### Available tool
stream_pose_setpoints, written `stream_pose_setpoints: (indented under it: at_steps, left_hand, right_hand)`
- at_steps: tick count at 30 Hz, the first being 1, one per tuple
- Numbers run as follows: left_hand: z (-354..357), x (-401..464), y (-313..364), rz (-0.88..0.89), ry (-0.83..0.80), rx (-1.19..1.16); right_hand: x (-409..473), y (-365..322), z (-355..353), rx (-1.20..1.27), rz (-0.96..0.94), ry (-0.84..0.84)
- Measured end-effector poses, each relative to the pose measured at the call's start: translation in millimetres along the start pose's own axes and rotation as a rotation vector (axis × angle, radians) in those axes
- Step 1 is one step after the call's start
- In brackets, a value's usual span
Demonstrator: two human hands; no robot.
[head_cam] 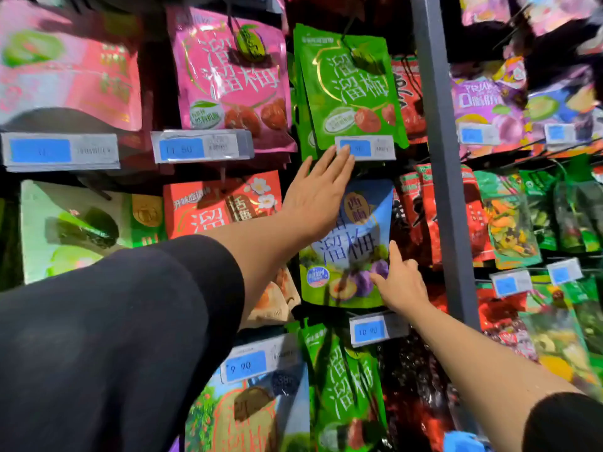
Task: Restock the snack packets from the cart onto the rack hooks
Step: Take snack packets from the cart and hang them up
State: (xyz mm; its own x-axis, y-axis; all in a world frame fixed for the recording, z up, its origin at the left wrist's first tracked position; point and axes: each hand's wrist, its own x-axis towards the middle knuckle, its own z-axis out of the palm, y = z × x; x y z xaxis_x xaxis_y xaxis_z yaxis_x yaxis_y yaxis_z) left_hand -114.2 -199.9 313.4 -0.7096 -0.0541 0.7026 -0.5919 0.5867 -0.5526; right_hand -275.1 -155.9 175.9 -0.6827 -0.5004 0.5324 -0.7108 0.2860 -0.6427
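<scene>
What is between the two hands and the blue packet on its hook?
Nothing visible. The left hand lies flat with straight fingers on the top of the blue packet, its fingertips reaching the price tag above. The right hand touches the packet's lower right edge, forefinger extended.

Grey upright post [440, 158] amid dark, dimly lit store shelving.

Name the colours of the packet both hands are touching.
Blue top, green bottom, on the packet, seen in the head view.
</scene>
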Motion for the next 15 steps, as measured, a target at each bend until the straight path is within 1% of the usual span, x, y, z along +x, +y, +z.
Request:
stream_pose_setpoints:
  at_steps: [2, 3, 5, 7, 8, 10, 12, 14, 15]
  left_hand:
    - [0.5, -12.4, 16.4, -0.013, -0.014, -0.040]
    - [2.7, -21.3, 29.3, -0.003, -0.022, -0.102]
    - [7.1, -50.0, 69.9, 0.063, 0.002, -0.353]
    - [5.3, -86.4, 122.9, 0.177, 0.073, -0.634]
    - [1.6, -104.1, 151.3, 0.220, 0.077, -0.759]
    - [-9.8, -136.6, 204.0, 0.315, -0.024, -0.965]
    - [-22.1, -164.4, 246.8, 0.414, -0.149, -1.100]
    - [-30.5, -190.1, 279.6, 0.510, -0.271, -1.211]
    - [-35.5, -201.5, 291.6, 0.554, -0.357, -1.255]
  right_hand:
    - [-32.1, 15.6, -11.7, 0.007, -0.120, 0.045]
    - [-51.6, 25.3, -21.2, 0.005, -0.183, 0.072]
    - [-94.1, 50.1, -46.3, -0.031, -0.257, 0.088]
    - [-137.1, 78.6, -76.2, -0.095, -0.269, 0.035]
    - [-158.0, 94.1, -91.8, -0.134, -0.260, -0.012]
    - [-198.8, 124.1, -122.5, -0.201, -0.234, -0.107]
    - [-238.3, 148.6, -152.8, -0.253, -0.167, -0.200]
    - [-273.8, 168.0, -178.6, -0.340, -0.090, -0.357]
    - [-288.4, 176.3, -188.6, -0.381, -0.052, -0.472]
